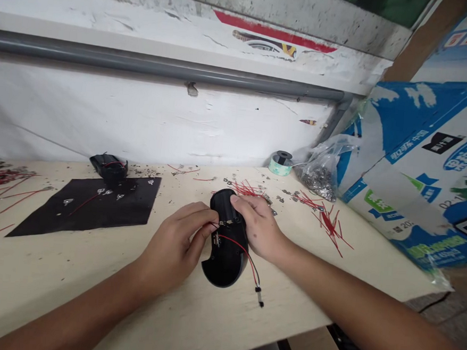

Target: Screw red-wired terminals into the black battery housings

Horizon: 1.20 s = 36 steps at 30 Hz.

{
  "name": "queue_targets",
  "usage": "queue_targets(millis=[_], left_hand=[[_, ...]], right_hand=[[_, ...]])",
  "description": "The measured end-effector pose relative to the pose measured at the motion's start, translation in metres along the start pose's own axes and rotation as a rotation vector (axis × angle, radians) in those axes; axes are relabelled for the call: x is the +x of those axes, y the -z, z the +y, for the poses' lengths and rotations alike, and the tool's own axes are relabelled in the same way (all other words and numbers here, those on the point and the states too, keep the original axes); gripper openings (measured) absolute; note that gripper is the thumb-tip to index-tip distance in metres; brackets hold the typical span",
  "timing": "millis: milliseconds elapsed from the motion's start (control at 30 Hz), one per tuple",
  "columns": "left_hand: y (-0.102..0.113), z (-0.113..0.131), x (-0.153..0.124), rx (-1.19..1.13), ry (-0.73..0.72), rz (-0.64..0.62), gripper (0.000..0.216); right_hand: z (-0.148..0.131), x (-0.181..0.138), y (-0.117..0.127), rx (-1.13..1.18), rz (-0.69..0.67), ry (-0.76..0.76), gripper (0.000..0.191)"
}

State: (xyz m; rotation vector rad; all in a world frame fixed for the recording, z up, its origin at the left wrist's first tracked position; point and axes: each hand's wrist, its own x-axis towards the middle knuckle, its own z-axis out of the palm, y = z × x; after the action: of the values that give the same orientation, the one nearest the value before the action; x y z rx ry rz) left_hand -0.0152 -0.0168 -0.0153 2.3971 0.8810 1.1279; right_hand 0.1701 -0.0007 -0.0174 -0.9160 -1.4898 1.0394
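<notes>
The head view is showing the right hand (259,227) gripping an open black plastic shell (225,265) over the desk (167,319), the left hand (179,235) seemingly pinching a thin wire end; a red-and-black lead (247,255) is already trailing out, assembly apparently continuing.

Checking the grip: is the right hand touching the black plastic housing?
Touching: the head view shows the right hand with its thumb on the black plastic housing.

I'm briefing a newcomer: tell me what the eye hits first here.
The rounded black plastic housing at centre stands out, gripped by the right hand, with the left hand at its edge. Next come thin red wires heaped on the pale tabletop to its right, and the big blue-and-white printed carton at far right.
</notes>
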Motion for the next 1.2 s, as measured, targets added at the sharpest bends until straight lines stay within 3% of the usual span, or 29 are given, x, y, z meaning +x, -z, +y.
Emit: queue_targets(millis=[233,400,567,767,867,967,1100,1200], left_hand=[[0.0,-0.003,0.001,0.08,-0.072,-0.042,0.018],[-0.001,-0.004,0.001,-0.012,0.077,0.039,0.01],[-0.005,-0.005,0.001,-0.259,0.237,0.076,0.011],[-0.009,-0.007,0.001,-0.293,0.237,0.114,0.011],[-0.008,-0.008,0.002,-0.274,0.247,0.13,0.01],[-0.007,-0.009,0.003,-0.233,0.258,0.137,0.009],[-0.006,-0.011,0.003,-0.155,0.227,0.116,0.011],[-0.007,-0.014,0.003,-0.113,0.187,0.106,0.012]], right_hand=[[0.001,-0.001,-0.001,-0.097,-0.004,0.008,0.043],[0.003,0.001,0.001,-0.038,-0.029,-0.044,0.043],[0.008,0.004,0.003,0.02,-0.071,-0.104,0.044],[0.013,0.006,0.0,0.038,-0.095,-0.169,0.037],[0.012,0.007,0.003,-0.046,0.052,-0.033,0.017],[0.008,0.008,0.01,-0.22,0.178,0.174,0.016],[0.0,0.006,0.013,-0.365,0.143,0.328,0.022],[-0.002,0.003,0.009,-0.303,0.053,0.296,0.033]])
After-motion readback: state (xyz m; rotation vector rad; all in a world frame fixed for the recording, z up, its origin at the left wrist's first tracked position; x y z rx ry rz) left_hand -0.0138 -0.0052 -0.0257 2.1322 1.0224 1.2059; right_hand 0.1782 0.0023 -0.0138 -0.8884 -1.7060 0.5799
